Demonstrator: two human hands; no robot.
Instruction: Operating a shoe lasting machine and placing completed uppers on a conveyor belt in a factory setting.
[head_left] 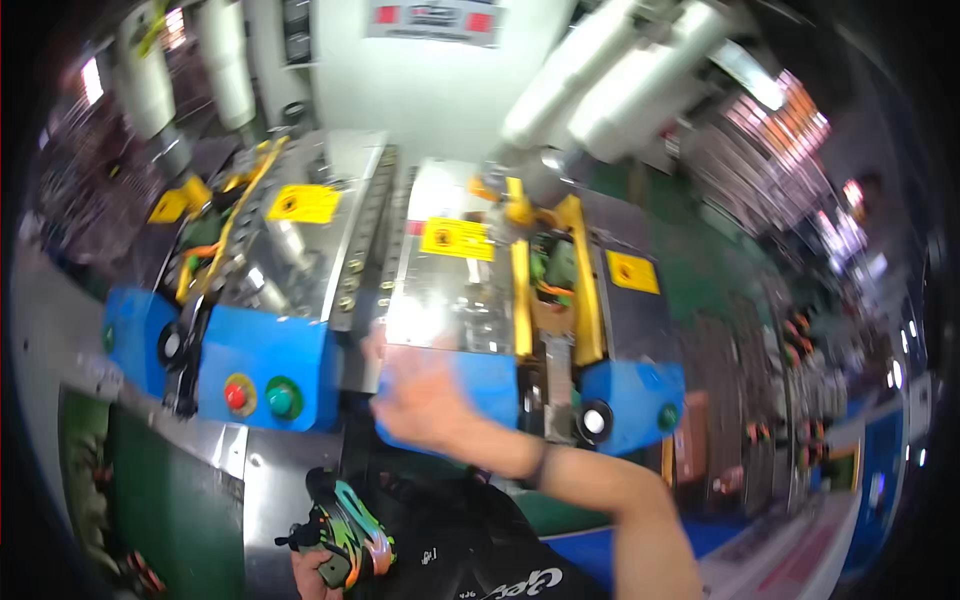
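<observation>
My left hand [312,572] is at the lower left, closed around a shoe upper [358,530] in dark olive and black with shiny green and orange parts. The upper is held low, in front of my black clothing. Reaching in from the lower right, my right hand [425,395] is over the blue front panel [490,385] of the machine at the middle. Motion smears its fingers, and whether it touches the panel I cannot tell. A dark band circles that wrist. In the slot of this machine sits another green-and-orange shoe upper [555,262], between yellow plates.
A similar machine at the left has a blue panel [318,375] with a red button [238,396] and a green button [282,400]. A steel ledge [275,485] runs below it. White cylinders [650,90] rise behind. Racks with shoes [800,340] line the right side.
</observation>
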